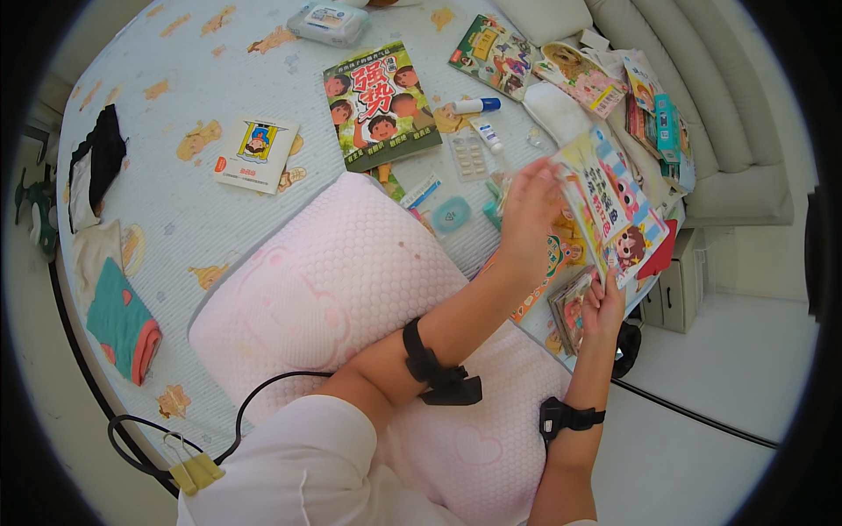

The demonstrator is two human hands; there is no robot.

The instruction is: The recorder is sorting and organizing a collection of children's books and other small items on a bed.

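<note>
Several thin illustrated children's books (615,204) with colourful covers are held upright and tilted at the right of the view. My right hand (604,299) grips their lower edge with thumb and fingers. My left hand (531,197) is at their left edge, slightly blurred; whether it grips them cannot be told. Under my left forearm lies a pink bear-patterned pillow (309,289). A stack of small books (569,309) stands below the held books, left of my right hand. An orange-edged book (541,279) lies partly hidden behind my left wrist.
On the patterned bed sheet (177,217) lie a green comic book (381,105), a small white book (256,154), a wipes pack (327,23), a glue stick (477,105), a pill blister (468,158), a teal case (450,214) and folded clothes (122,315). More books (582,75) lie by the padded headboard (684,85).
</note>
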